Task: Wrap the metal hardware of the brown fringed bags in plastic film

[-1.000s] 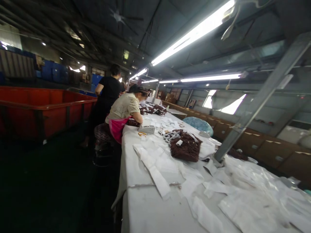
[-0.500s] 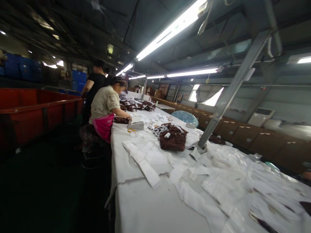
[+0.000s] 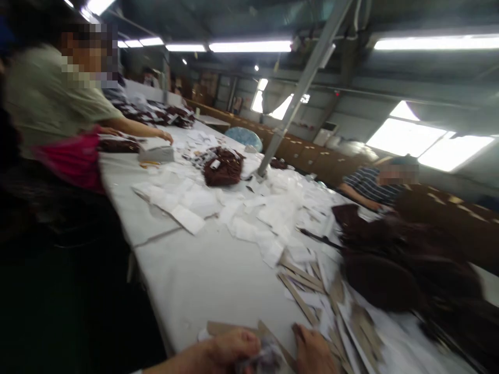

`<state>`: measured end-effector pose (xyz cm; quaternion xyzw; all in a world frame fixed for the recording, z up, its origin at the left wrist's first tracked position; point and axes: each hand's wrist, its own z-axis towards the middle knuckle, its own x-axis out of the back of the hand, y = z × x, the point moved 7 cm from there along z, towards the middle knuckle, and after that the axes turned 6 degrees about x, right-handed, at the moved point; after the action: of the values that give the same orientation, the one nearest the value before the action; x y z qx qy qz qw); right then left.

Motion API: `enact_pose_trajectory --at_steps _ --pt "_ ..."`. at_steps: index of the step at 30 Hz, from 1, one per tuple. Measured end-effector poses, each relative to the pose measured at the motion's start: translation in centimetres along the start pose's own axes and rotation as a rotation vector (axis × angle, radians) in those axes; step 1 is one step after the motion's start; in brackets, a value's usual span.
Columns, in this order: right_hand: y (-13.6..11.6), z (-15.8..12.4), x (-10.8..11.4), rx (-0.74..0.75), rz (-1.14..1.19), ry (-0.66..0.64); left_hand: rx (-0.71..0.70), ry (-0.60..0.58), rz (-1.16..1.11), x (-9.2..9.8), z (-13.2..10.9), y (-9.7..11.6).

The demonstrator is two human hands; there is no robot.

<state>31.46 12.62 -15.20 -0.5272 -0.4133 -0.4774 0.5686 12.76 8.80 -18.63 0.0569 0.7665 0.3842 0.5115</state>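
Observation:
At the bottom edge, my left hand (image 3: 232, 349) is closed with its thumb on top, around a crumpled grey-white wad (image 3: 268, 356), too blurred to name more exactly. My right hand (image 3: 315, 350) is just to the right with its fingers curled; what they hold, if anything, is blurred. Tan cardboard strips (image 3: 300, 298) and white paper strips lie in a loose pile beyond and beside it. One tan piece (image 3: 222, 327) lies behind my left hand on the white table (image 3: 202, 275).
Dark brown fabric items (image 3: 382, 270) are heaped at the right. White scraps (image 3: 253, 213) and a brown bundle (image 3: 224, 166) lie farther up the table, near a slanted metal post (image 3: 288, 109). One person (image 3: 50, 98) works at the left, another (image 3: 374, 184) across at the right.
The view has swung right and downward, bringing my hands, the cardboard strips, the brown heap and the person at the right into sight. The person at the left appears closer.

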Motion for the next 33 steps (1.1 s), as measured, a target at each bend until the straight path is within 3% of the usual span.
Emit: enact_pose_trajectory --at_steps 4,10,14,21,26,29,33 --pt "2.7 -2.8 1.7 -0.092 0.06 0.019 0.144 0.038 -0.104 -0.4 1.2 -3.3" --pt "4.4 -3.5 6.4 -0.216 0.189 0.142 0.197 0.085 -0.108 -0.2 0.2 -3.2" --pt "4.3 -3.1 7.8 -0.194 0.249 0.158 0.186 0.086 -0.093 -0.5 0.3 -2.9" --pt "2.4 -2.3 6.7 -0.102 0.278 0.202 0.131 0.117 -0.076 -0.4 -0.2 -2.3" --pt "-1.2 -4.3 2.5 -0.004 0.342 0.017 0.1 0.141 -0.1 0.0 -0.4 -2.4" --pt "-2.4 -5.4 0.3 -0.041 0.365 -0.033 0.113 0.141 -0.144 0.2 -0.4 -2.7" --pt "-2.3 -5.6 -0.5 -0.108 0.417 -0.026 0.137 0.142 -0.22 0.3 -0.4 -2.8"
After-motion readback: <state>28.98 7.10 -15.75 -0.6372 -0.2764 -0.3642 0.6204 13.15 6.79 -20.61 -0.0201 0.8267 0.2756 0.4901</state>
